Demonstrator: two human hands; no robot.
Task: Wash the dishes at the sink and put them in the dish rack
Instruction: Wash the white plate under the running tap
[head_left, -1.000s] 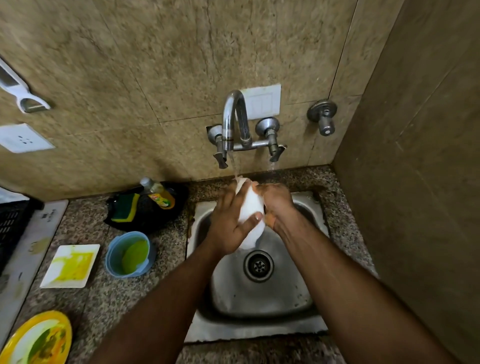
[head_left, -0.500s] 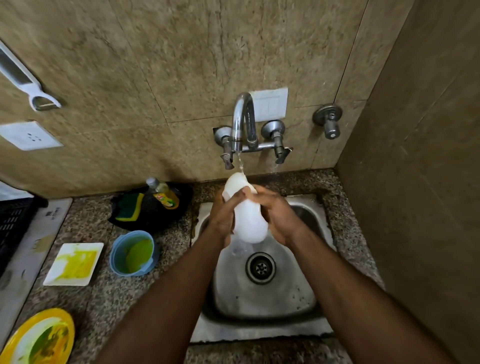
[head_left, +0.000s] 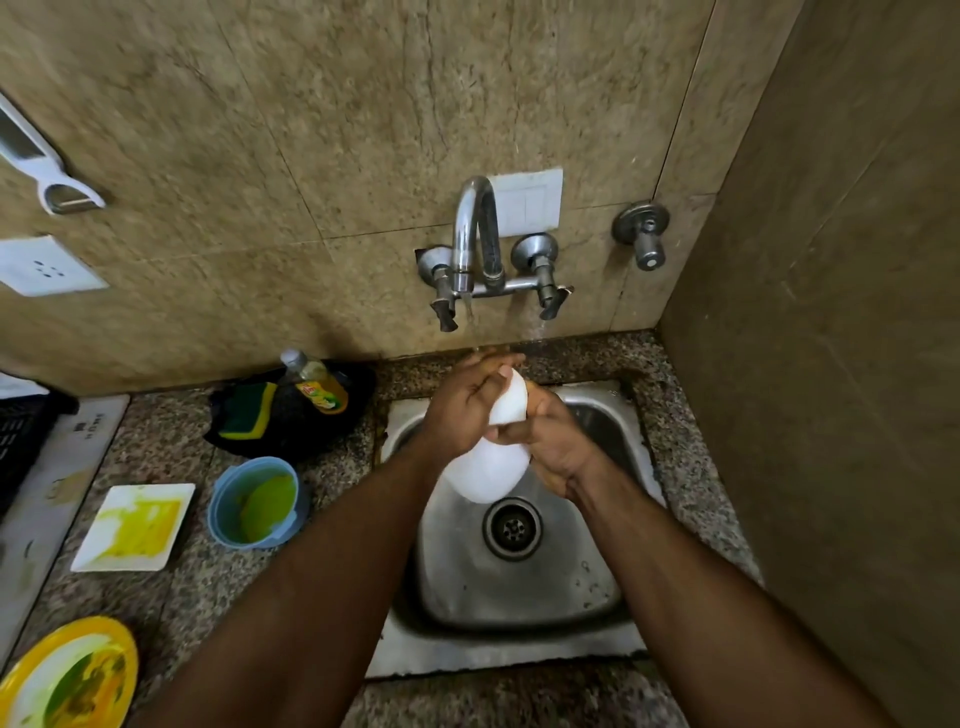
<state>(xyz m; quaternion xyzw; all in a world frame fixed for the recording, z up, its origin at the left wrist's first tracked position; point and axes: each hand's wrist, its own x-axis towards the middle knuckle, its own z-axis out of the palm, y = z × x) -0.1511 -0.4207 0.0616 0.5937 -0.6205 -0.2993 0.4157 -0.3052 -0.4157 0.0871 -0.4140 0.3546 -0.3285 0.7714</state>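
white dish (head_left: 491, 457) held over sink (head_left: 519, 649) | left hand (head_left: 462, 400) grip curled round it | right hand (head_left: 553, 441) grip curled round it | tap (head_left: 475, 234) water running

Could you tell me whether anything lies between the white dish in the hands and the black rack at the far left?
Yes: the blue cup, white square plate and black cloth sit on the counter between the white dish and the black rack.

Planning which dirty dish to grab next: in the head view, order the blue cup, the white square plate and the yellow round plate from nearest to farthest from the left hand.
From the left hand:
1. Blue cup with green residue, on the counter just left of the sink.
2. White square plate with yellow smears, further left.
3. Yellow round plate, at the near left corner.
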